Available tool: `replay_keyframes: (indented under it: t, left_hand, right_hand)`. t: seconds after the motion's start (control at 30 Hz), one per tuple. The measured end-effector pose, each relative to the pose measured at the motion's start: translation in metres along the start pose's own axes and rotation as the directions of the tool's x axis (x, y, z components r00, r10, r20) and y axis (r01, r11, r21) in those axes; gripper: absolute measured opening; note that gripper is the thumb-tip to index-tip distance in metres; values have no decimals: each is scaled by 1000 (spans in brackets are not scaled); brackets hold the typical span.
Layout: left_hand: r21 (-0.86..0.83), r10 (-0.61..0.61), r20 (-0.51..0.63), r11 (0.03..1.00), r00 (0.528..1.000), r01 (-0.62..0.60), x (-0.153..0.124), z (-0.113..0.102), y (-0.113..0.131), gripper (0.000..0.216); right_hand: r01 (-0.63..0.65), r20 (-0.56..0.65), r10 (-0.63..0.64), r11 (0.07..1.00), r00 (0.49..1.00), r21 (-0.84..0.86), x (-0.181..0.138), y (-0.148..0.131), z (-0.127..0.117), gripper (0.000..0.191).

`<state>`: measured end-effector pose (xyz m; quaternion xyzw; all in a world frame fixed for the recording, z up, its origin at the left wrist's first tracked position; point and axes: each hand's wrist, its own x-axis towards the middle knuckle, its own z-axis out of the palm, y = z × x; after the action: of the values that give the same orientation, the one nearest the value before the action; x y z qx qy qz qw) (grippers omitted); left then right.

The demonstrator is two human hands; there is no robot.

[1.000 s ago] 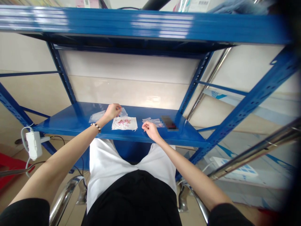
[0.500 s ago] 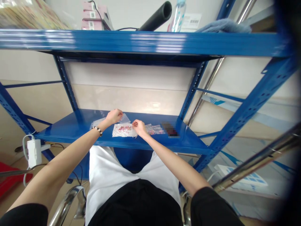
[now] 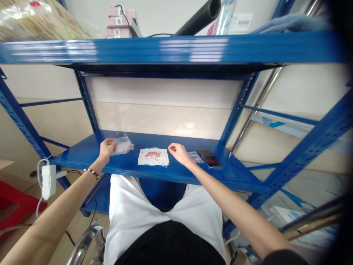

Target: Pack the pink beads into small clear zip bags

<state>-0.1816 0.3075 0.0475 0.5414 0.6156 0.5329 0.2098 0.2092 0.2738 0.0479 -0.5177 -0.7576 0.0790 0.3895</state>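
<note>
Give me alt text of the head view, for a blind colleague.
A person's left hand touches clear plastic bags on a blue shelf; the right hand is at the edge of a white sheet bearing small pink pieces. A dark flat object lies farther right.

You wear a black top [image 3: 170, 244] with a short right sleeve [image 3: 285, 257] and plain white trousers [image 3: 124, 206]. Around your left wrist sits a bracelet [image 3: 92, 172] of dark and pale beads.
</note>
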Motion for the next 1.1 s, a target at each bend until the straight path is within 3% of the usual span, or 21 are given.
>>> replay_keyframes:
  t: [0.13,0.23,0.3,0.43,0.57,0.7,0.77,0.87,0.93,1.0,1.03,1.1]
  left_hand:
    - [285,44,3,957,999,-43,-8,3,-20,61]
    - [527,202,12,831,979,-178,-26,16,-20,71]
    - [569,339,49,764,939,-305,-38,21,-15,62]
    - [564,507,100,680,856,-469,-52,19,-9,33]
    - [545,526,124,672,841,-501,-56,13,-6,31]
    - [472,529,44,736,847,-485,-65,9,9,30]
    - [391,554,-9,768,833,-507,-73,7,27,30]
    - [174,549,-84,830,832,-530,-99,6,61,27]
    - [-85,454,-56,885,889,-457,-128,10,83,26]
    - [-417,311,174,883,934,-217,-166,18,101,32]
    - [-537,242,345,843,907,-21,-186,22,108,38]
    - [-601,153,621,723,769,342,-223,31,118,48]
  right_hand:
    - [-71,25,80,966,996,-248,-20,20,-22,21]
    - [-133,14,148,923,989,-362,-36,29,-33,25]
    - [-183,-9,196,895,981,-408,-45,31,-38,27]
    - [-188,-8,204,884,979,-427,-57,31,-44,19]
    - [-169,6,186,906,983,-388,-57,27,-42,15]
    - [-147,-200,82,931,976,-336,-56,19,-36,18]
    - [-93,-329,-13,948,944,-304,-57,12,-36,20]
    - [19,-413,-133,963,901,-269,-64,-10,-40,20]
    - [106,-426,-209,962,880,-253,-78,-33,-42,18]
    - [195,-412,-285,949,865,-246,-101,-60,-39,14]
    - [240,-386,-322,939,864,-247,-116,-74,-36,13]
    - [332,-302,-398,910,866,-247,-148,-98,-28,12]
